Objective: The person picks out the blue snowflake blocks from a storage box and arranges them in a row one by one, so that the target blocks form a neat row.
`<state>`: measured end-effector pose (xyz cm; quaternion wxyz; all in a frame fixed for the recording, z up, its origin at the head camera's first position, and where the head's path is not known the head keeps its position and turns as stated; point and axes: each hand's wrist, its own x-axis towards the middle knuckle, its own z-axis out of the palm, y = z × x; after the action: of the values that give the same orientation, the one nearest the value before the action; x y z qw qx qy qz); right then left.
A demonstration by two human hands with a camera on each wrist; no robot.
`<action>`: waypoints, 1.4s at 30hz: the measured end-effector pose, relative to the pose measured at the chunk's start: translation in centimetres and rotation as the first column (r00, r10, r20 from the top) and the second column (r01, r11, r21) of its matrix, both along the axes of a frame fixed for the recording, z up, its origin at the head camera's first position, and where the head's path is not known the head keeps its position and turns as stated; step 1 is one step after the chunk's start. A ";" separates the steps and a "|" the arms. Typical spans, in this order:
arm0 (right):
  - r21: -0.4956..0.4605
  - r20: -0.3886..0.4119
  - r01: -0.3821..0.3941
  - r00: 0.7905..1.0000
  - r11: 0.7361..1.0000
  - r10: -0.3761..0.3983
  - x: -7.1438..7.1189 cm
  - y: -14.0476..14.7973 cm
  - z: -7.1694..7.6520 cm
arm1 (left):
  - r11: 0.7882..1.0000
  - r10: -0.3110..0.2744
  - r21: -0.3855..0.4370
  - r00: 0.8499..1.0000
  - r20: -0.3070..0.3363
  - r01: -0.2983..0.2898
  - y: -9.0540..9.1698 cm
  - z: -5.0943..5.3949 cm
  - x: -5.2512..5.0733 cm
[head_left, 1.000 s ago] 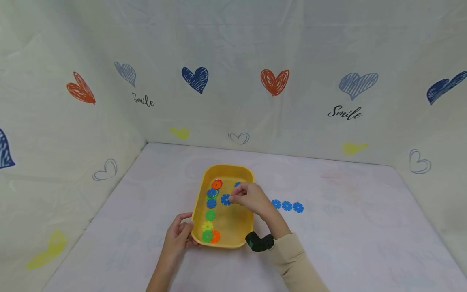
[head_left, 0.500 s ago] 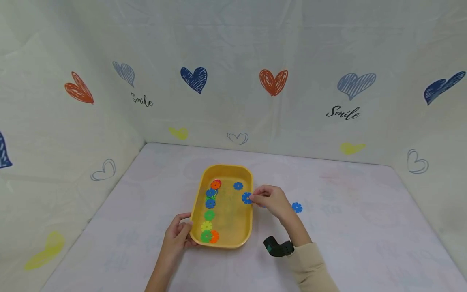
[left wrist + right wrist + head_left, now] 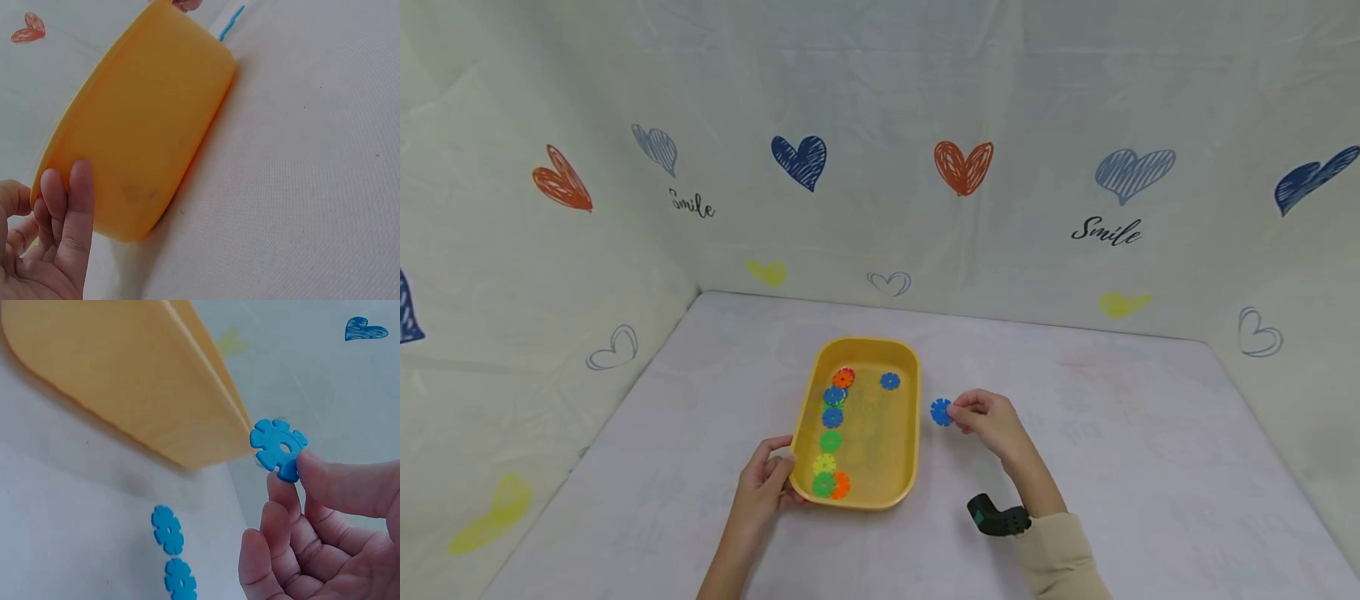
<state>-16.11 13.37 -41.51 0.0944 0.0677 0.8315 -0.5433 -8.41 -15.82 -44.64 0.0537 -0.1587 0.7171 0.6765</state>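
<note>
Blue is the slotted disc (image 3: 272,444) which the right hand (image 3: 992,423) pinches — it is in the air, just beside the yellow tray (image 3: 880,450) — while the left hand (image 3: 764,482) grips this tray at its near left corner and coloured discs (image 3: 831,441) lie inside

My right thumb (image 3: 356,484) hides a bit of the blue disc (image 3: 270,440). Right wrist cam totally crops the yellow tray (image 3: 112,381) and lower loose disc (image 3: 177,572).

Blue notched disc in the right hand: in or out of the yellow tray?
Out: in the head view, the right hand pinches the blue notched disc to the right of the yellow tray.
</note>
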 end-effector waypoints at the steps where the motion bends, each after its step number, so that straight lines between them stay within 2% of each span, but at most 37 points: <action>1: 0.008 0.001 0.001 1.000 1.000 -0.001 0.0 0.2 -0.1 | 1.000 0.002 0.000 1.000 0.000 -0.002 0.0 0.0 0.0; 12: 0.031 -0.005 0.050 0.999 0.998 -0.050 0.3 3.2 -1.0 | 1.000 0.004 -0.007 1.000 -0.005 -0.004 0.1 0.0 -0.1; 25: 0.079 0.055 0.113 0.992 0.990 -0.117 0.3 7.3 -2.3 | 1.000 0.004 0.002 1.000 -0.003 -0.004 0.1 0.0 -0.1; 33: 0.077 0.093 0.164 0.981 0.983 -0.171 0.4 9.3 -3.1 | 1.000 0.008 0.002 1.000 0.000 -0.008 0.1 -0.1 -0.1; 42: 0.098 0.098 0.162 0.980 0.982 -0.172 0.2 11.1 -3.9 | 1.000 0.018 0.002 1.000 0.005 -0.018 0.0 -0.1 -0.2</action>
<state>-15.91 24.52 -45.38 0.0893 0.1701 0.8402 -0.5072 -8.56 -15.78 -44.73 0.0495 -0.1667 0.7147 0.6775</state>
